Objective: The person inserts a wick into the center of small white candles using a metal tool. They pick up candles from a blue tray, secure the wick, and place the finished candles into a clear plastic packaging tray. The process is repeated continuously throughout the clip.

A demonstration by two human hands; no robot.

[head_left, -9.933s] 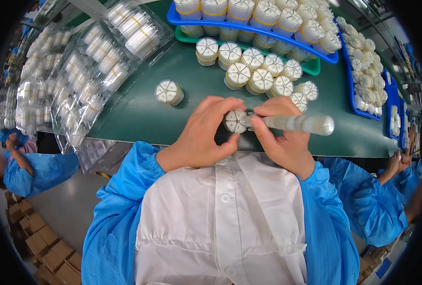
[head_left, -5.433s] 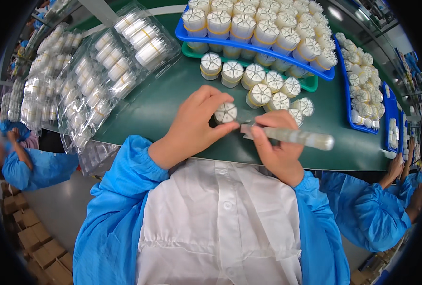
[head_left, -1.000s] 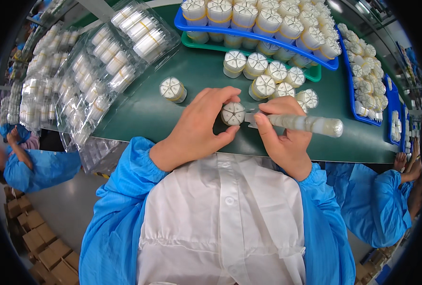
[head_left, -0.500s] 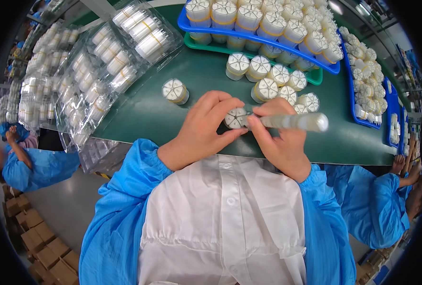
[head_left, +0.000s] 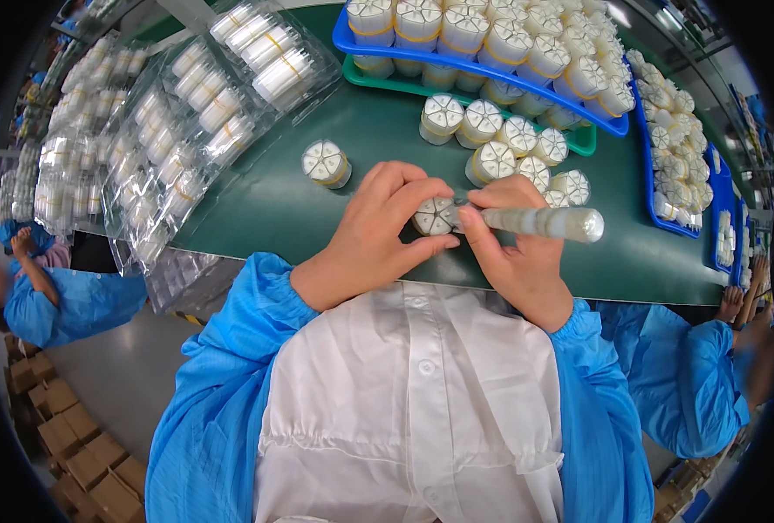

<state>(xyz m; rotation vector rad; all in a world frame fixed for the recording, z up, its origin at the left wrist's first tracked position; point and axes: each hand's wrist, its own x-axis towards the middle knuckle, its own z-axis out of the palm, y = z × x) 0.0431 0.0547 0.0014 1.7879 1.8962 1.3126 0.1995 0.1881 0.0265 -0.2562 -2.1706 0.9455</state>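
Observation:
My left hand (head_left: 374,228) curls its thumb and fingers round a round bundle (head_left: 431,216) of white wedge-topped pieces, upright near the table's front edge. In my right hand (head_left: 526,266) is a thick, pale, pen-like tool (head_left: 552,223), pinched close to its tip. Its far end points right, while the tip meets the bundle's right side; my fingertips partly cover that spot. A single banded bundle (head_left: 326,164) stands beyond my left hand. Past my right hand several more bundles (head_left: 494,162) stand in a loose group.
A blue tray (head_left: 483,68) full of bundles rests on a green tray (head_left: 586,139) at the back. Clear plastic packs (head_left: 286,74) of bundles lie at the left. Another loaded blue tray (head_left: 666,224) stands at the right. People in blue sleeves work on both sides.
Both hands hold nearly the same place and grip. The whole view has shifted slightly, with the trays and bundles a little further right.

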